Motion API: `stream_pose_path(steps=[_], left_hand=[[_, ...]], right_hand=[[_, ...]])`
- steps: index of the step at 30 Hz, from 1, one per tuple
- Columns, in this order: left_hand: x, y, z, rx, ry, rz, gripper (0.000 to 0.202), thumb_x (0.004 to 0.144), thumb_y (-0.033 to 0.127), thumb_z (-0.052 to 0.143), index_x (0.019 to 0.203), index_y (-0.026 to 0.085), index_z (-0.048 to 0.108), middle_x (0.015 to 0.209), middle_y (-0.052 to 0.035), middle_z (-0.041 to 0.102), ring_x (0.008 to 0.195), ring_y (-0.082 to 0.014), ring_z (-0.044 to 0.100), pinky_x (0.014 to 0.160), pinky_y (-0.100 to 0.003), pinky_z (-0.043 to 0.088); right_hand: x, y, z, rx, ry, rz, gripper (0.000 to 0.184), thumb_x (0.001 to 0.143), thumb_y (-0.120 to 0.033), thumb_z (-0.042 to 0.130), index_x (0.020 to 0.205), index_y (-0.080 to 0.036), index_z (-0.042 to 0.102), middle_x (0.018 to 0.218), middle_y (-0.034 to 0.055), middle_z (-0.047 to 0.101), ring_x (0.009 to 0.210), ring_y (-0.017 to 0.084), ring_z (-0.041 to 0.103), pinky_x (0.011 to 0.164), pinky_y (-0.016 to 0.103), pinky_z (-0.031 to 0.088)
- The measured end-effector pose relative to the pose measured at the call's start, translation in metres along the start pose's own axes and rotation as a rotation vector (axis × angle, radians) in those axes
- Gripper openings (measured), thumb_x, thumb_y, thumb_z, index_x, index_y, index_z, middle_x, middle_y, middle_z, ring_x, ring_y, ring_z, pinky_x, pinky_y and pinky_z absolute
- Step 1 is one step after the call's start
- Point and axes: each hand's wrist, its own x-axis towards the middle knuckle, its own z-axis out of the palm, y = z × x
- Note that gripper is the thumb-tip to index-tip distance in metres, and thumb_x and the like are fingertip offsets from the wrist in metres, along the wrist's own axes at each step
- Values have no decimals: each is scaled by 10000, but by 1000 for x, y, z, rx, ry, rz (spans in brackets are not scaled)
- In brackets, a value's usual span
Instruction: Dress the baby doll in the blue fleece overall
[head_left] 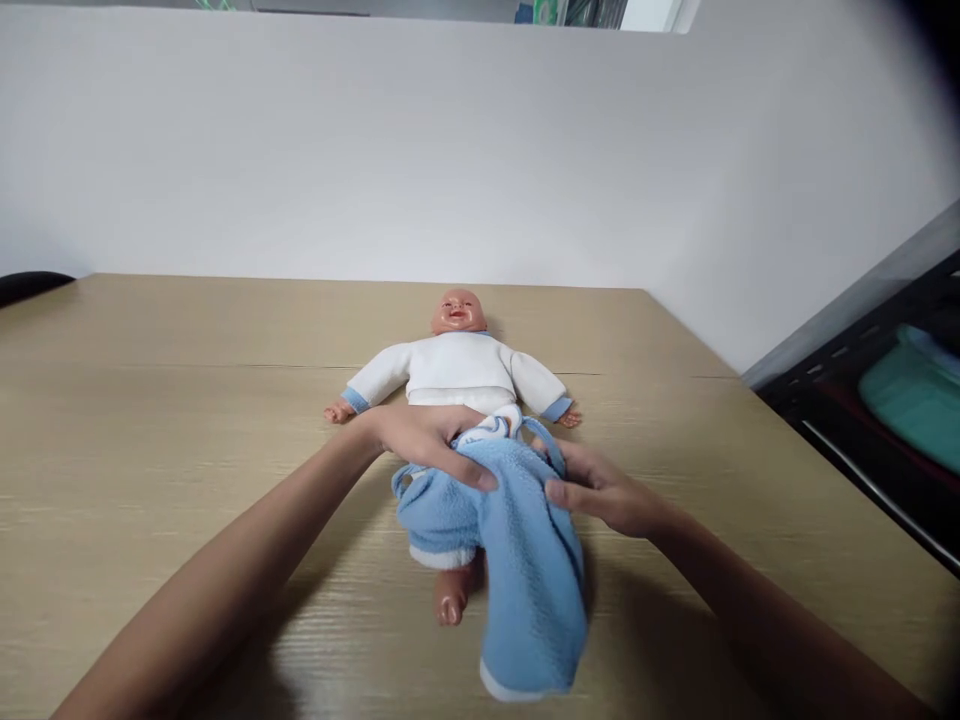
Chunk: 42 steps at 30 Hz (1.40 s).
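A baby doll in a white top with blue cuffs lies on its back on a wooden table, head pointing away from me. Light blue fleece trousers cover its lower body, and one bare foot sticks out of the left leg. My left hand rests across the doll's waist, fingers closed on the trousers' waistband. My right hand pinches the same waistband on the doll's other side. The right trouser leg hangs loose toward me.
A white partition wall rises behind the table. To the right stands a dark shelf holding a teal fabric item. A dark rounded object shows at the table's far left edge.
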Motion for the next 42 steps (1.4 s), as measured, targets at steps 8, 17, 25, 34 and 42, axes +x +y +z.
stream_pose_path(steps=[8,17,25,34,42], left_hand=[[8,4,12,-134,-54,58,482,858,438,897,1266,222,756,1217,-7,803,1143,-246,747,978,-311,604],[10,-6,17,-189,-108,59,385,815,406,930,1109,197,796,1146,-34,834,1087,-256,770,1044,-366,613],[6,-6,16,-156,-59,57,400,940,479,818,1237,216,768,1212,-49,811,1148,-261,752,1050,-358,607],[7,-13,21,-338,-159,-20,504,648,389,1030,1065,202,817,1070,-34,836,974,-239,772,929,-322,653],[3,-14,19,-277,-122,86,551,892,574,841,1279,186,786,1197,-79,826,1243,-296,730,1203,-440,537]], right_hand=[[-6,-5,-1,-75,-75,144,380,868,-540,885,993,-196,781,932,7,696,866,191,618,827,311,544],[-4,13,-6,229,149,212,521,906,-627,837,1285,-275,776,1134,31,742,990,196,669,889,315,547],[-13,3,-3,103,-159,255,518,756,-603,957,1001,-177,793,933,21,723,820,179,663,747,280,572],[-4,27,14,439,194,215,500,874,-629,879,1213,-271,798,969,7,738,808,134,653,736,229,545],[-10,2,1,226,-210,127,708,810,-662,905,1299,-174,751,1085,72,763,965,207,708,853,290,586]])
